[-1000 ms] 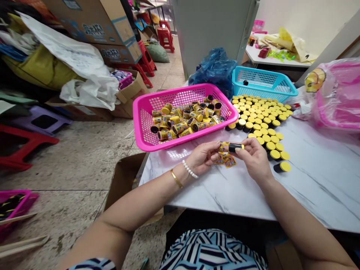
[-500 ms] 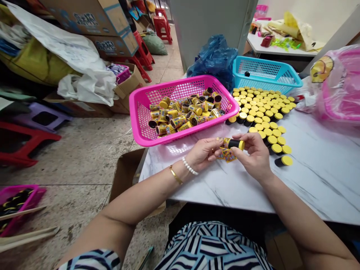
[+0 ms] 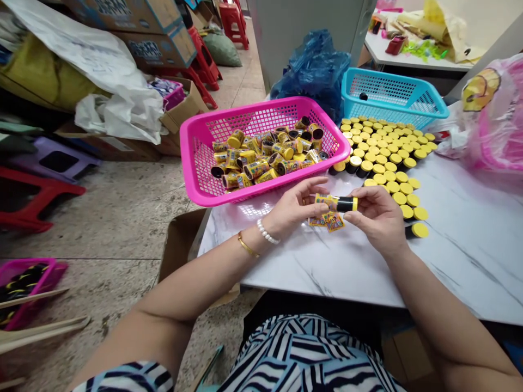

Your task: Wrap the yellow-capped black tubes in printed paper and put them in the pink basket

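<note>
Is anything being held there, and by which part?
Yes: a small black cylinder with a yellow cap, held in the right hand by its capped end. The left hand touches its printed yellow wrap; a grip there is unclear.

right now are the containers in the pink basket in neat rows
No, the containers lie jumbled in the pink basket, pointing different ways.

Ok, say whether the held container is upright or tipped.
Tipped: the yellow-capped black container is held sideways, cap toward the right hand.
</note>
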Demonstrator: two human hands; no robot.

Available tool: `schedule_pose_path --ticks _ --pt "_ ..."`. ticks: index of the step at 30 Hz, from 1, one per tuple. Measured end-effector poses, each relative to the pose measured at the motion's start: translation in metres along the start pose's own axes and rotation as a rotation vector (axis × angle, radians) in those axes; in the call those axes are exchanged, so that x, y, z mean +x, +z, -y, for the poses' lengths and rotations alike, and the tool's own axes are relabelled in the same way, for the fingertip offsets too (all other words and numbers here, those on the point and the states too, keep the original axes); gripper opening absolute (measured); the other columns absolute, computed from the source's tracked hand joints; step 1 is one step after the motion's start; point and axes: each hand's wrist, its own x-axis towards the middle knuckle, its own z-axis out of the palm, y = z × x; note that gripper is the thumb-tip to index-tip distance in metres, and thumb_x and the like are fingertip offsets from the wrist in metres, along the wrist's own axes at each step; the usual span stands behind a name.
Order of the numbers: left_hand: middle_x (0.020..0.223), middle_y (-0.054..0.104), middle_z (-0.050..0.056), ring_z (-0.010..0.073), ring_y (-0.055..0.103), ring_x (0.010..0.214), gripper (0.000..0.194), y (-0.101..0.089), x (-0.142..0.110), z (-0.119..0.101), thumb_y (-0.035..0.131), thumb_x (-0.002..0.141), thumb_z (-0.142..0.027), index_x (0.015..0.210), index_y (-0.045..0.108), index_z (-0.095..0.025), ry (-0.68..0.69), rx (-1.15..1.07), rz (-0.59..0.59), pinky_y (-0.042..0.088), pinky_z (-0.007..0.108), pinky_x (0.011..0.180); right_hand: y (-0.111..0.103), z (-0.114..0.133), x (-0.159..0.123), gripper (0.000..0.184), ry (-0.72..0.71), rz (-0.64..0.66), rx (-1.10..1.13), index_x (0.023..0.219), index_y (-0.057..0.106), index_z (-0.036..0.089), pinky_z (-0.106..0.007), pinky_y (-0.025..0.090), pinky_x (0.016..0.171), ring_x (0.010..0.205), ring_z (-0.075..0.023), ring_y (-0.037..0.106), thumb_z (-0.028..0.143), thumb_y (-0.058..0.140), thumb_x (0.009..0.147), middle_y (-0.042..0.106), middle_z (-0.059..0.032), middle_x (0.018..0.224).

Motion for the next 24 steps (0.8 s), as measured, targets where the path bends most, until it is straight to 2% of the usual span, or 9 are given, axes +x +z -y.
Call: schedule_pose_path --ticks 2,5,8,10,13,16,20,22,24 --pt "0.112 0.076 0.011 0.0182 0.073 0.09 0.058 -0.001 -0.001 0.002 0.097 0.071 -0.031 0.122 0.074 -0.017 -0.054 0.0 0.096 0.058 0.031 0.081 0.001 -0.002 -0.003 0.037 -0.089 0.033 -0.113 0.11 0.071 0.029 -0.038 0.062 0.089 0.095 -0.0191 0.069 0.028 0.091 0.079 0.069 -0.0023 0.104" --pt "0.095 0.077 0.008 0.0147 0.07 0.077 0.048 0.0 -0.002 0.004 0.097 0.07 -0.033 0.109 0.077 -0.012 -0.11 0.066 0.152 0.057 0.029 0.074 0.002 -0.001 -0.005 0.035 -0.267 0.078 -0.333 0.114 0.075 0.031 -0.041 0.061 0.087 0.098 -0.0216 0.068 0.024 0.088 0.082 0.066 -0.0047 0.109" --pt "0.1 0.078 0.009 0.0152 0.07 0.08 0.051 -0.003 0.0 0.005 0.097 0.07 -0.033 0.113 0.078 -0.013 -0.112 0.101 0.171 0.057 0.029 0.075 0.0 0.001 -0.004 0.039 -0.393 0.122 -0.448 0.117 0.074 0.032 -0.04 0.061 0.083 0.093 -0.0207 0.068 0.018 0.086 0.083 0.066 -0.004 0.106" --pt "0.11 0.079 0.011 0.0169 0.072 0.087 0.057 -0.006 0.002 0.005 0.097 0.071 -0.033 0.121 0.077 -0.014 -0.099 0.072 0.14 0.058 0.031 0.081 -0.002 0.002 -0.002 0.041 -0.443 0.08 -0.497 0.118 0.073 0.031 -0.04 0.061 0.082 0.089 -0.0196 0.068 0.016 0.086 0.082 0.065 -0.0038 0.107" --pt "0.109 0.08 0.012 0.016 0.073 0.083 0.054 -0.011 0.005 0.006 0.095 0.073 -0.035 0.119 0.077 -0.014 -0.09 0.065 0.101 0.057 0.03 0.078 -0.002 0.0 -0.001 0.039 -0.453 0.041 -0.545 0.116 0.073 0.03 -0.039 0.062 0.081 0.085 -0.0179 0.067 0.016 0.085 0.082 0.065 -0.0037 0.108" --pt "0.101 0.08 0.01 0.0152 0.073 0.08 0.044 -0.01 0.005 0.008 0.094 0.075 -0.036 0.109 0.079 -0.013 -0.083 0.084 0.095 0.056 0.028 0.075 -0.001 -0.004 -0.001 0.031 -0.404 0.099 -0.558 0.112 0.073 0.027 -0.038 0.063 0.079 0.086 -0.0184 0.068 0.02 0.084 0.084 0.065 -0.004 0.104" --pt "0.096 0.079 0.008 0.0131 0.07 0.074 0.043 -0.006 0.003 0.008 0.095 0.074 -0.036 0.106 0.078 -0.013 -0.076 0.103 0.047 0.055 0.026 0.07 0.001 -0.003 -0.002 0.032 -0.285 0.165 -0.493 0.115 0.072 0.026 -0.037 0.065 0.08 0.091 -0.0198 0.07 0.024 0.083 0.085 0.069 -0.0057 0.109" --pt "0.09 0.078 0.007 0.0117 0.068 0.068 0.044 -0.005 0.003 0.007 0.096 0.072 -0.037 0.103 0.078 -0.012 -0.105 0.083 0.029 0.053 0.026 0.066 0.0 -0.001 -0.002 0.031 -0.333 0.168 -0.51 0.116 0.072 0.027 -0.038 0.066 0.084 0.095 -0.0209 0.073 0.022 0.081 0.087 0.073 -0.0055 0.108" --pt "0.081 0.076 0.006 0.011 0.064 0.061 0.045 -0.006 0.003 0.006 0.096 0.072 -0.04 0.102 0.078 -0.011 -0.171 0.068 0.06 0.051 0.025 0.061 -0.001 0.001 -0.002 0.031 -0.449 0.18 -0.554 0.117 0.073 0.029 -0.039 0.066 0.089 0.099 -0.0217 0.075 0.017 0.077 0.089 0.076 -0.0057 0.109"
